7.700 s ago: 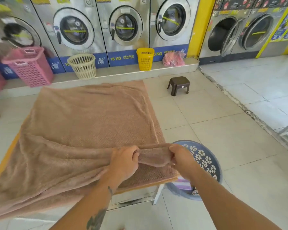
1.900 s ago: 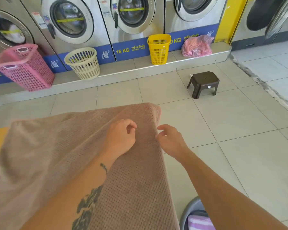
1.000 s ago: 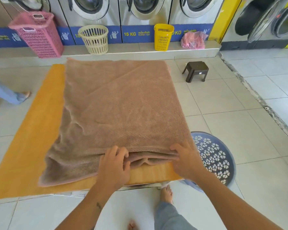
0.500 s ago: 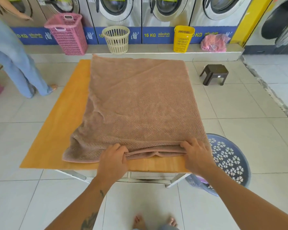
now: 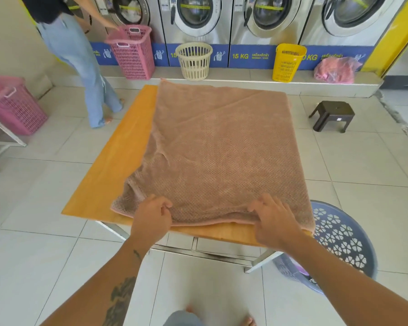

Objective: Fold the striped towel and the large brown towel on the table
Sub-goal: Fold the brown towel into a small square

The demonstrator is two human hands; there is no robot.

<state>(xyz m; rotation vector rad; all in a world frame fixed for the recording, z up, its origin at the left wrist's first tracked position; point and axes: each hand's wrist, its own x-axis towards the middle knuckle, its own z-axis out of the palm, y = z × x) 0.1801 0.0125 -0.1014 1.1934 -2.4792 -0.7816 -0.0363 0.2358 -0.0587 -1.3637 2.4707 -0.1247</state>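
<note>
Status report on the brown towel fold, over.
Left hand pinches near edge of large brown waffle-textured towel. Right hand on same edge, grip unclear. Towel spread on orange wooden table. Blue plastic basket beside table's near right corner.
</note>
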